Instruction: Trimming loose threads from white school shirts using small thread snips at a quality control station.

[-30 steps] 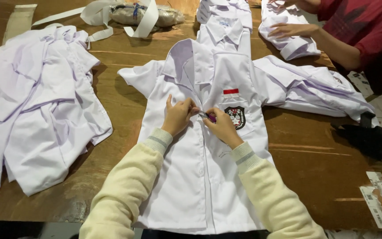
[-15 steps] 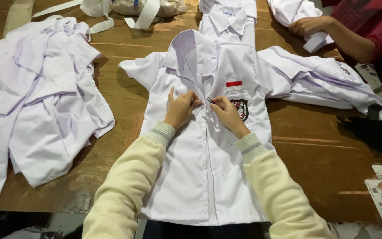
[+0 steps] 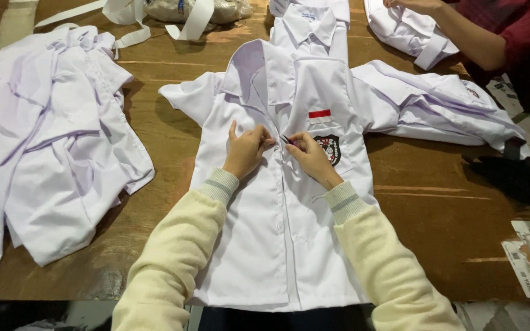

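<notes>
A white short-sleeved shirt (image 3: 277, 233) lies front-up on the brown table (image 3: 437, 208), with a red-and-white chest patch and a dark shield badge (image 3: 331, 149). My left hand (image 3: 246, 150) pinches the shirt's left front edge near the upper buttons. My right hand (image 3: 309, 158) grips the opposite edge at the same height, just beside the badge. Both hands meet at the button placket below the open collar (image 3: 259, 70). Cream sleeves cover my forearms.
A heap of white shirts (image 3: 50, 147) fills the left side. More folded white shirts (image 3: 437, 104) lie at right. Another person's arm in a red sleeve (image 3: 480, 37) handles a shirt at the back right. A dark cloth (image 3: 519, 178) and paper labels (image 3: 529, 263) lie at the right edge.
My hands have stayed together at the shirt's placket, shifting slightly along it. The other person's hand at the back right has moved on its shirt.
</notes>
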